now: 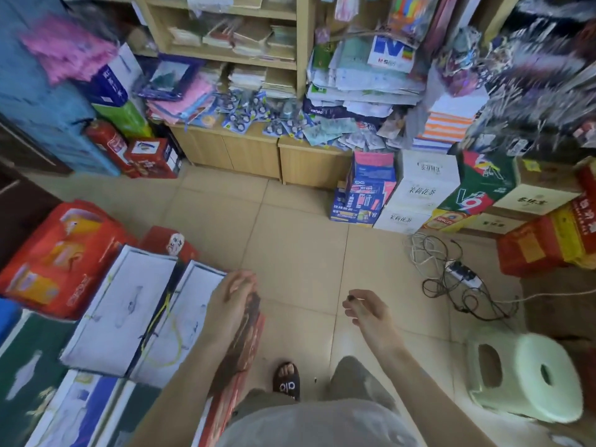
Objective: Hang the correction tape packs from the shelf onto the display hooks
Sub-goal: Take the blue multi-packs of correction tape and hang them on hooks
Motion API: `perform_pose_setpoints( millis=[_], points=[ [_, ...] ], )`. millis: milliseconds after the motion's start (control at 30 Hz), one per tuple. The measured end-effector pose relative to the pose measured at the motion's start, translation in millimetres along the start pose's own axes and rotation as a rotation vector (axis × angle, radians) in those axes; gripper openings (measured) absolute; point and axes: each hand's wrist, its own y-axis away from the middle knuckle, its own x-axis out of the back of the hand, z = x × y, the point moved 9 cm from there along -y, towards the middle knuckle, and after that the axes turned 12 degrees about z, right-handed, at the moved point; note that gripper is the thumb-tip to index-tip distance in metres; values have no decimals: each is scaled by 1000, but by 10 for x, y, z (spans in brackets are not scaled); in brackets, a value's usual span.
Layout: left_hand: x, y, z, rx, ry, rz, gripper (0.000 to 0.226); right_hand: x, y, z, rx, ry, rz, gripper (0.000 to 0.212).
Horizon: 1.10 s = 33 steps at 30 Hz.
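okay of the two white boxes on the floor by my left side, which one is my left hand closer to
The right-hand white box, the one with the yellow strap looped across its top. Your left hand hangs at its far right corner; the other white box lies further left, beside the orange carton.

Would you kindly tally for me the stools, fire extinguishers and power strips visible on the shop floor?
Pale green plastic stool: 1
Red fire extinguisher: 1
Power strip: 1
Total: 3
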Motion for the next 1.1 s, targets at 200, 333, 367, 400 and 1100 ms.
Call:
perform_pose_setpoints(
  millis=[200, 333, 367, 400, 1100],
  points=[
    [-557, -778, 412, 35, 45, 4, 20, -94, -920, -526, -23, -4, 7, 16],
    [-927, -1163, 670, 91, 75, 67, 12, -256, -1637, -1099, -2, 4, -63, 14],
    [-1005, -1222, 754, 102, 76, 88, 10, -311, -1813, -1250, 0, 16, -81, 15],
    [-1069, -1279, 833, 108, 88, 106, 10, -371, -1970, -1418, 6, 27, -96, 15],
    [-1314, -4399, 2097, 131, 109, 174, 15, -2512, -4213, -3669, 45, 208, -208, 42]
  ],
)
